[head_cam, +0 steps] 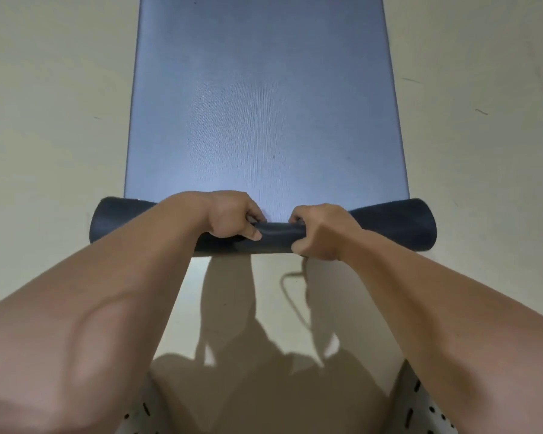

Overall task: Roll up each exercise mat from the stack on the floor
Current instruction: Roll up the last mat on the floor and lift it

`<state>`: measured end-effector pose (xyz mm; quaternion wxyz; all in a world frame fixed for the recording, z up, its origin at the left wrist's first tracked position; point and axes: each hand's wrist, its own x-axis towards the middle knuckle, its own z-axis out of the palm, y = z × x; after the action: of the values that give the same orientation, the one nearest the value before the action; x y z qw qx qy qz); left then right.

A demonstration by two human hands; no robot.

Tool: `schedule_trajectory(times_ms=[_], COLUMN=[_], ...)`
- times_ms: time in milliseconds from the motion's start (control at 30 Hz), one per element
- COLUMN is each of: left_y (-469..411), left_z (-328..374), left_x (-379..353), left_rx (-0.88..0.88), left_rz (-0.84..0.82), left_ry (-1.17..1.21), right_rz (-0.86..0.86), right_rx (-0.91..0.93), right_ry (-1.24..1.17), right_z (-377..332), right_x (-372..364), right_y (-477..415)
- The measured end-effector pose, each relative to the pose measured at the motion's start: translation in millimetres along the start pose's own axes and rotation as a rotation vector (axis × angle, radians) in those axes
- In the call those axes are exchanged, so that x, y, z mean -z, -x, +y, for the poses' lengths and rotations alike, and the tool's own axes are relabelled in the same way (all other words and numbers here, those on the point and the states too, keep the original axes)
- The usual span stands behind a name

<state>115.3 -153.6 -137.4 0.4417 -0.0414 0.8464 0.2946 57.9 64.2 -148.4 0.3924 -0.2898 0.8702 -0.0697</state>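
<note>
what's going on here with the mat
A person is kneeling on a pale floor and rolling up a blue-grey exercise mat. Both hands grip the middle of the rolled part at the near end, the left hand and the right hand close together. Only a short stretch is rolled so far, and the roll flares wider at its two ends than in the middle. Most of the mat lies flat, stretching away from the person. A thin cord trails on the floor under the right hand.

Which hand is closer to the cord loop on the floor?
Right. The right hand grips the rolled mat directly above the cord; the left hand grips it further left.
</note>
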Motion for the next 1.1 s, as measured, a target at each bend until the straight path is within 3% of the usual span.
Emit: schedule_trajectory(times_ms=[100, 200, 400, 600, 733, 800, 900, 1100], left_y=[0.4, -2.0, -5.5, -7.1, -2.4, 0.1, -2.1, -21.8], left_z=[-1.3, -4.4, 6.5, 11.5, 12.2, 13.3, 13.3, 13.4], left_x=[-11.2, -18.4, -21.1, -31.3, -75.4, -99.5, -113.1, -70.7], left_rx=[0.028, 0.053, 0.216, 0.386, 0.136, 0.069, 0.156, 0.184], left_rz=[-0.033, 0.084, 0.355, 0.592, 0.905, 0.865, 0.649, 0.5], left_ry=[0.095, 0.085, -0.111, -0.184, -0.323, -0.376, -0.402, -0.44], right_rz=[-0.053, -0.029, 0.528, 0.295, 0.316, 0.307, 0.292, 0.41], right_rx=[-0.037, -0.035, 0.038, -0.039, -0.054, -0.061, -0.051, -0.031], right_ry=[-0.072, -0.044, 0.3, 0.511, 0.555, 0.558, 0.58, 0.505], right_z=[1.5, 1.1, -7.9, -8.5, -11.5, -10.0, -10.0, 0.0], right_x=[-4.7, -6.6, -52.8, -76.2, -55.2, -44.9, -35.6, -39.8], right_y=[4.3, 2.0, 19.0, 22.9, -1.1, -12.8, -25.3, -15.6])
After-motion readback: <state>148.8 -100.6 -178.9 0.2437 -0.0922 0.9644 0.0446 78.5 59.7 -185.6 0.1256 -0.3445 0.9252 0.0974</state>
